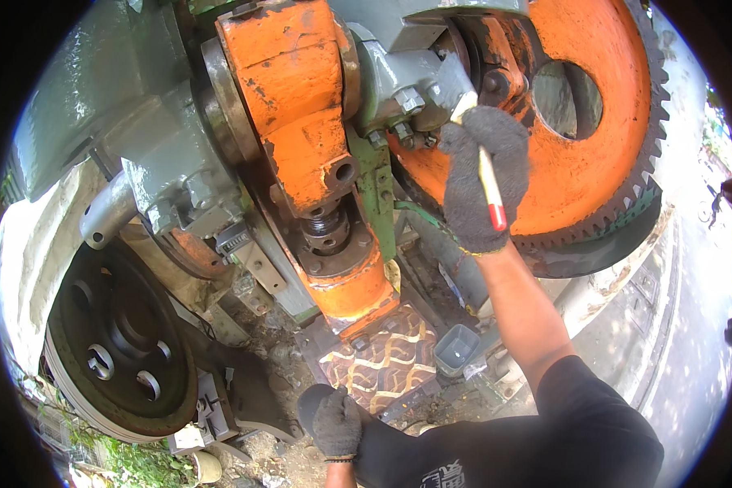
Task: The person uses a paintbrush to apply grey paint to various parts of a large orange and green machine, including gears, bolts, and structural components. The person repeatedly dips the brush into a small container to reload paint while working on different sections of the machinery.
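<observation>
Brush hdl [489, 180] is wht/red, gloves [508, 159] dk gry, gear wheel [606, 163] orng

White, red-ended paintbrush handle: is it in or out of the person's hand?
In: the dark grey-gloved right hand wraps the handle, its red end protruding.

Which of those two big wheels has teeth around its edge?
The orange gear wheel at upper right, partly behind the gloved right hand holding the paintbrush. The black wheel at lower left looks untoothed.

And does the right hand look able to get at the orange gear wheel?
Probably yes: the right hand, holding the brush, overlaps the orange gear wheel in view, and nothing visible blocks the way, though depth is hard to judge.
</observation>
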A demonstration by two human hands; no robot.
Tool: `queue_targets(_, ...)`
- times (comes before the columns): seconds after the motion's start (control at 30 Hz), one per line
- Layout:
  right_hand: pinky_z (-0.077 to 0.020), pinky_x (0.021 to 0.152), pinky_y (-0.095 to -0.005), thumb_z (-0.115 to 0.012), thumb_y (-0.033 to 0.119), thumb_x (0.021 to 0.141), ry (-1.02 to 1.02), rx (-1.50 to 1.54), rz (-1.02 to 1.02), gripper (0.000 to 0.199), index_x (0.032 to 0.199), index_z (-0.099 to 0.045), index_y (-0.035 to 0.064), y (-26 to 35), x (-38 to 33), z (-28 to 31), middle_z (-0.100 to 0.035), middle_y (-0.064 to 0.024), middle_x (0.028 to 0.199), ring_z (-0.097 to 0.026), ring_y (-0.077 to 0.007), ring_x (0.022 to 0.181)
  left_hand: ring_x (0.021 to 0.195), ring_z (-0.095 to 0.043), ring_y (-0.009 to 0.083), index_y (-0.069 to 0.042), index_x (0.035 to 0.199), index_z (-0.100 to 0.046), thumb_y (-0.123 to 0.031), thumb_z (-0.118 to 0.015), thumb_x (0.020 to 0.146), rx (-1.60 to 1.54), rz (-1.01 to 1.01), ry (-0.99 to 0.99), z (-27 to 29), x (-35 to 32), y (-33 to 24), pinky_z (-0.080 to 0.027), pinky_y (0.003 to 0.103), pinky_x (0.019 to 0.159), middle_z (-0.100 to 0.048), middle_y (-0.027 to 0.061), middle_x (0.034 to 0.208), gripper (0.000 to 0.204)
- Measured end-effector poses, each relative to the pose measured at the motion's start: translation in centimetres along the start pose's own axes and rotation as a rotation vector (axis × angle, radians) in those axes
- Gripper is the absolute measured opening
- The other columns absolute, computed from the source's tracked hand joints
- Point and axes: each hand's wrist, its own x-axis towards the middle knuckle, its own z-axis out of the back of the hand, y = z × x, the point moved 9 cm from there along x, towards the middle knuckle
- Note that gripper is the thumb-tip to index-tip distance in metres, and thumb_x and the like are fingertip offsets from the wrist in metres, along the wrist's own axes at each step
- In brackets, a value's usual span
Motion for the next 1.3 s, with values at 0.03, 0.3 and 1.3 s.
queue_targets(0.03,-0.0585,0.083,-0.0385,-0.067,-0.010,0.095,0.020,-0.088,0.106,0.023,0.116,-0.066,0.0000,0.0,-0.7,-0.3,-0.067,-0.0149,0.109,-0.071,-0.0278,0.096,0.098,-0.071,0.0380,-0.006,0.117,-0.076,-0.021,-0.067,0.096,-0.006,-0.017,-0.021,0.4,0.2,-0.5,-0.056,0.047,0.088,-0.074,0.0183,0.105,0.027)
queue_targets(0.3,-0.0564,0.086,-0.0392,-0.072,-0.004,0.092,0.149,-0.050,-0.152,0.023,0.114,-0.067,-0.0003,-2.8,-5.8,-0.4,-0.067,-0.0145,0.110,-0.069,-0.0284,0.098,0.098,-0.072,0.0383,-0.007,0.118,-0.076,-0.021,-0.069,0.095,0.010,-0.085,-0.057,0.9,0.5,-2.4,-0.056,0.048,0.087,-0.074,0.0184,0.104,0.028)
queue_targets(1.3,-0.0650,0.074,-0.0355,-0.066,0.009,0.105,-0.177,0.533,-0.760,0.019,0.119,-0.065,-0.0044,-2.0,1.0,6.0,-0.072,-0.0145,0.101,-0.075,-0.0213,0.085,0.100,-0.070,0.0403,-0.007,0.118,-0.076,-0.024,-0.066,0.096,0.163,-0.108,0.026,-0.8,1.7,0.3,-0.055,0.051,0.089,-0.075,0.0193,0.103,0.029)
